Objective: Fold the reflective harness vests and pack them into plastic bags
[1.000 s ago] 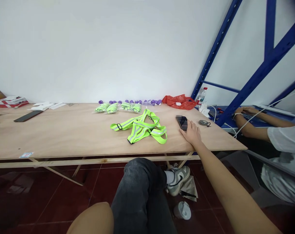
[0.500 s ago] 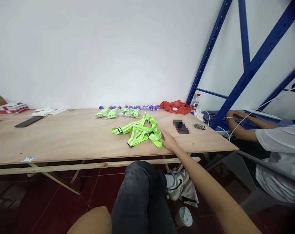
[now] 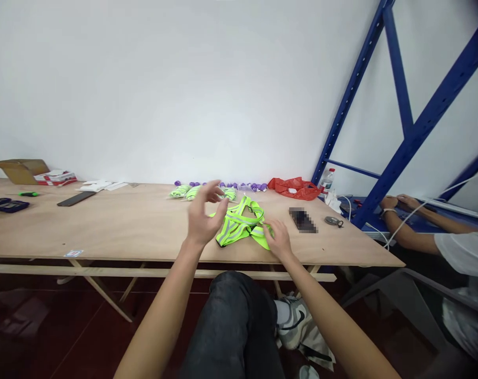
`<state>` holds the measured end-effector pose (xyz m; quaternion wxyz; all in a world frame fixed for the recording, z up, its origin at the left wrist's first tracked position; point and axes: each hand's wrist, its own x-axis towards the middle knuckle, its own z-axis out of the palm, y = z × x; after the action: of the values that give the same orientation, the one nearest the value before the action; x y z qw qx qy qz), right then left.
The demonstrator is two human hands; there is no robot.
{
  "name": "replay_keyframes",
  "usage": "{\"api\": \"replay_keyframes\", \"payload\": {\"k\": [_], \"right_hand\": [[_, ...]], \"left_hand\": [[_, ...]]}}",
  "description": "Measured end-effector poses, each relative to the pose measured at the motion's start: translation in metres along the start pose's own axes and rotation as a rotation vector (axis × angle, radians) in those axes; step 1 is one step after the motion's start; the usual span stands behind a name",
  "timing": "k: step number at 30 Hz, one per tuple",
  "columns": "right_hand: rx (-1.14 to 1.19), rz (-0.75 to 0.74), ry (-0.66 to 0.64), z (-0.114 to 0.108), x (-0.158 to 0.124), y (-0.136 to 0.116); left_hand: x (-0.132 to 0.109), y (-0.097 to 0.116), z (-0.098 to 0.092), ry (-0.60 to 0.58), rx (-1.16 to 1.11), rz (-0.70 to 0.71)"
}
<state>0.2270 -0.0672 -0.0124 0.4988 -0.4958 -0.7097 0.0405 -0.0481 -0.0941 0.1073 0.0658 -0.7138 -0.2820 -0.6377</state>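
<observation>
A neon-yellow reflective vest [image 3: 233, 230] made of straps with grey stripes lies loosely spread on the wooden table [image 3: 144, 231]. My right hand [image 3: 278, 239] is at its right end, fingers bent around the edge of a strap. Raised above the vest's left part, my left hand [image 3: 205, 218] holds nothing; its thumb and fingers are curved and apart. That hand hides the vest's left strap. Behind the vest are bagged folded vests [image 3: 179, 191], partly covered by my left hand.
Small purple rolls [image 3: 258, 187] and a red plastic bag [image 3: 294, 188] lie along the wall. To the right are a phone [image 3: 303, 220], a round metal object [image 3: 333, 221] and a bottle [image 3: 327, 180]. A blue rack [image 3: 351, 89] stands before another person's arms [image 3: 410, 223]. A cardboard box [image 3: 21, 171] sits far left.
My left hand has come up from below the table edge to over the vest. My right hand's fingers have moved onto the strap. The view has shifted slightly left and up.
</observation>
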Motion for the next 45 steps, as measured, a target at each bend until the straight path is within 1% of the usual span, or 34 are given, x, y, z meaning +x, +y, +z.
{"api": "replay_keyframes", "payload": {"k": [1, 2, 3, 4, 5, 6, 8, 9, 12, 17, 20, 23, 25, 27, 30, 31, 33, 34, 36, 38, 40, 42, 45], "right_hand": [[-0.094, -0.083, -0.096, 0.001, 0.001, -0.009], [-0.206, -0.148, -0.200, 0.002, 0.002, -0.016], [-0.318, -0.185, -0.295, 0.004, 0.003, -0.022], [-0.411, -0.190, -0.365, 0.007, 0.004, -0.025], [-0.484, -0.177, -0.413, 0.009, 0.005, -0.028], [-0.533, -0.154, -0.441, 0.010, 0.006, -0.028], [-0.576, -0.108, -0.446, 0.011, 0.008, -0.026], [-0.583, -0.090, -0.435, 0.010, 0.008, -0.025], [-0.605, -0.036, -0.412, 0.002, 0.008, -0.019], [-0.616, 0.025, -0.416, -0.018, 0.006, -0.005], [-0.606, 0.056, -0.426, -0.031, 0.007, 0.006], [-0.566, 0.054, -0.469, -0.042, 0.011, 0.018], [-0.512, 0.054, -0.513, -0.047, 0.015, 0.024], [-0.449, 0.091, -0.550, -0.049, 0.021, 0.029], [-0.416, 0.159, -0.563, -0.044, 0.031, 0.033], [-0.431, 0.169, -0.557, -0.041, 0.034, 0.033], [-0.466, 0.178, -0.542, -0.034, 0.037, 0.032], [-0.484, 0.178, -0.532, -0.030, 0.037, 0.031], [-0.516, 0.156, -0.508, -0.023, 0.035, 0.028], [-0.540, 0.112, -0.482, -0.018, 0.029, 0.024], [-0.560, 0.070, -0.461, -0.014, 0.023, 0.021], [-0.583, 0.021, -0.440, -0.013, 0.017, 0.020], [-0.614, -0.047, -0.399, -0.013, 0.010, 0.021]], "left_hand": [[-0.008, -0.010, 0.004, -0.106, 0.043, -0.047], [-0.018, -0.021, 0.009, -0.245, 0.109, -0.109], [-0.030, -0.034, 0.014, -0.412, 0.199, -0.179], [-0.043, -0.047, 0.018, -0.577, 0.297, -0.245], [-0.055, -0.060, 0.021, -0.718, 0.395, -0.310], [-0.066, -0.072, 0.023, -0.860, 0.480, -0.345], [-0.083, -0.091, 0.021, -0.942, 0.510, -0.367], [-0.089, -0.098, 0.017, -0.959, 0.521, -0.372], [-0.098, -0.112, 0.003, -0.949, 0.547, -0.388], [-0.100, -0.124, -0.018, -0.920, 0.602, -0.431], [-0.102, -0.124, -0.028, -0.914, 0.627, -0.455], [-0.103, -0.118, -0.039, -0.906, 0.665, -0.491], [-0.102, -0.112, -0.044, -0.904, 0.696, -0.514], [-0.098, -0.106, -0.045, -0.900, 0.727, -0.539], [-0.087, -0.098, -0.037, -0.844, 0.750, -0.548], [-0.084, -0.096, -0.033, -0.812, 0.737, -0.518], [-0.078, -0.093, -0.020, -0.773, 0.667, -0.402], [-0.077, -0.091, -0.013, -0.780, 0.618, -0.330], [-0.075, -0.088, 0.002, -0.840, 0.536, -0.216], [-0.072, -0.086, 0.017, -0.909, 0.499, -0.164], [-0.067, -0.084, 0.030, -0.940, 0.438, -0.182], [-0.057, -0.084, 0.041, -0.924, 0.301, -0.276], [-0.036, -0.091, 0.050, -0.868, 0.128, -0.417]]}}
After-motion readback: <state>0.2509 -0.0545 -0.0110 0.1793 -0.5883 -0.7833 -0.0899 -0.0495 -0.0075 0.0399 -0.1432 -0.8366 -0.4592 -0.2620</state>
